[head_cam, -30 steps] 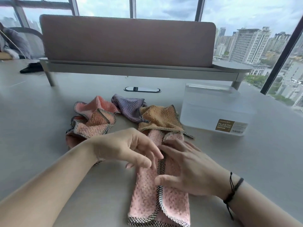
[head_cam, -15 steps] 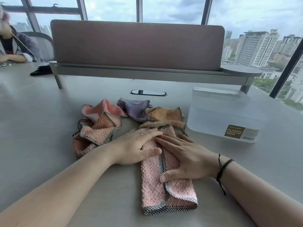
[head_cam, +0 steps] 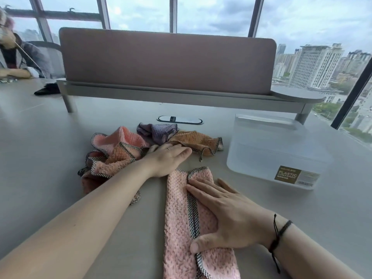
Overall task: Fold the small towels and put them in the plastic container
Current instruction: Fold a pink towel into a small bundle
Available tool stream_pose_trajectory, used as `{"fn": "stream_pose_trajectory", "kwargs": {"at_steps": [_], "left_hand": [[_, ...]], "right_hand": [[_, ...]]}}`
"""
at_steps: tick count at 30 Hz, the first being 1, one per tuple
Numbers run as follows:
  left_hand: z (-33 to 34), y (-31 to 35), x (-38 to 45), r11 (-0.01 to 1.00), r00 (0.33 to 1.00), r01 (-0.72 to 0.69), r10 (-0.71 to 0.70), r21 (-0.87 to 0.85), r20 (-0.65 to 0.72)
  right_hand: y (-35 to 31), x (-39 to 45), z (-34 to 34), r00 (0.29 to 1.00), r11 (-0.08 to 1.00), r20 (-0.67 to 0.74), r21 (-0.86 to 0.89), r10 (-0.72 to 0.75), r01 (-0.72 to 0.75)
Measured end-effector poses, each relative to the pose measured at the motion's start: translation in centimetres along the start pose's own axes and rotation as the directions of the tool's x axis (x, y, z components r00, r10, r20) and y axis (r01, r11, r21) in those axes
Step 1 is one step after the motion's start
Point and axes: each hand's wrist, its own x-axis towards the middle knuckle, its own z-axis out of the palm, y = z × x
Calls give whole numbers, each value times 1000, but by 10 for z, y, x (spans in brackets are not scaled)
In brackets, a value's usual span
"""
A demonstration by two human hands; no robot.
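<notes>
Fingers of the right hand [head_cam: 231, 216] lie flat and spread on the pink towel [head_cam: 181, 222], which is folded into a long strip on the table [head_cam: 40, 158]; the palm pins the checked hem down rather than gripping it. The left hand [head_cam: 167, 158], also open and holding nothing, stretches beyond the strip's far end with its fingertips at the orange towel [head_cam: 193, 140], beside the crumpled pile [head_cam: 112, 154] and the purple towel [head_cam: 157, 131]. The plastic container [head_cam: 271, 150] stands to the right, well apart from the strip, and appears to have its lid on.

Should the right palm lift before the next fold, the loose flap may spring open and undo the strip. Dragging the orange towel inward could bring the pile with it or ruck the folded end. The lid, if shut, would block placement until a hand is freed.
</notes>
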Motion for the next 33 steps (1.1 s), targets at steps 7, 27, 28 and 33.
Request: {"fn": "stream_pose_trajectory", "kwargs": {"at_steps": [7, 27, 28, 33], "left_hand": [[2, 3, -21, 983, 972, -137, 109, -122, -208], [-2, 12, -89, 873, 877, -467, 439, -140, -193], [-6, 14, -92, 857, 875, -476, 439, -199, -203], [-24, 35, -114, 766, 860, -420, 507, -486, 57]], "right_hand": [[8, 3, -1, 1000, 1000, -12, 2, 0, 0], [14, -22, -29, 953, 904, -296, 422, 61, 73], [13, -30, -34, 978, 885, -209, 458, 11, 88], [-6, -38, -39, 984, 885, 124, 462, -128, 57]]}}
